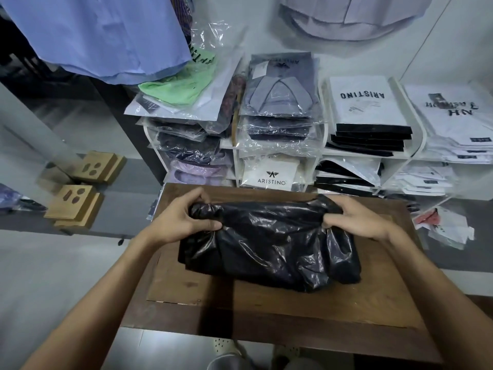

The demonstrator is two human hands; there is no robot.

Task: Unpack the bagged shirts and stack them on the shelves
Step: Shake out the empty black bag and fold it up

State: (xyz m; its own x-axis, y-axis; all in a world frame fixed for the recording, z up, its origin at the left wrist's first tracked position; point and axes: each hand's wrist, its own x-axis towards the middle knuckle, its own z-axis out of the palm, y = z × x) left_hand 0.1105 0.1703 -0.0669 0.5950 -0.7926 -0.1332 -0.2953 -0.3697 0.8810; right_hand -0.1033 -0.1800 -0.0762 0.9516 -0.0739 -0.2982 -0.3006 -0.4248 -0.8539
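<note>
A dark bagged shirt (pixel 269 241) lies on the brown wooden table (pixel 346 303).

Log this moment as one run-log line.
left hand: grips bag | right hand: grips bag | bag: on table | shelves: stocked

Bare surface (pixel 293 308) in front of black bag (pixel 269 244). Shelves (pixel 324 134) behind look packed full; hanging blue shirt (pixel 101 36) blocks upper left. Floor (pixel 53 276) open at left.
</note>
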